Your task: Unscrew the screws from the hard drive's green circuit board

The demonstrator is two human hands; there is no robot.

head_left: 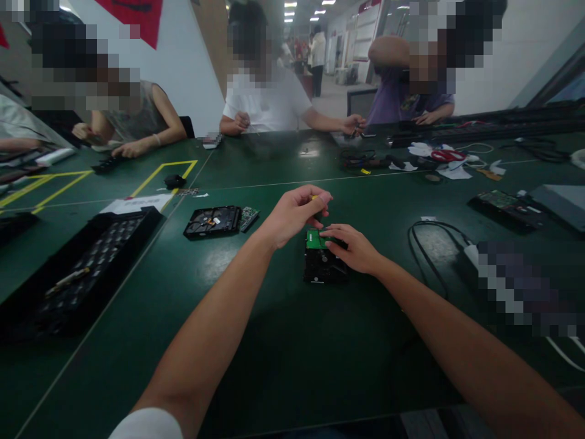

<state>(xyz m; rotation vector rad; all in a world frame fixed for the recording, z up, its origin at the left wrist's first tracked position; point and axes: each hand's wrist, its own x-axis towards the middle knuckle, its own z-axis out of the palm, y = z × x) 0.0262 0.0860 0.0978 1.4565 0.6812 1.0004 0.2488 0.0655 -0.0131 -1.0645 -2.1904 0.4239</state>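
Note:
A black hard drive (320,268) with a green circuit board (314,239) at its far end lies on the green table (283,341), in front of me. My left hand (299,210) is just above the drive's far left corner, its fingers closed around a small tool with a yellow part (315,198); most of the tool is hidden. My right hand (351,247) rests on the drive's right side, fingers spread over the board and the black casing. Left of the hands lies a second black drive (212,222), beside a loose circuit board (249,219).
A long black tray (105,256) holding a pen-like tool lies at left. Cables (429,244) and another drive (507,208) are at right. Papers and wires lie farther back. Several people sit across the table.

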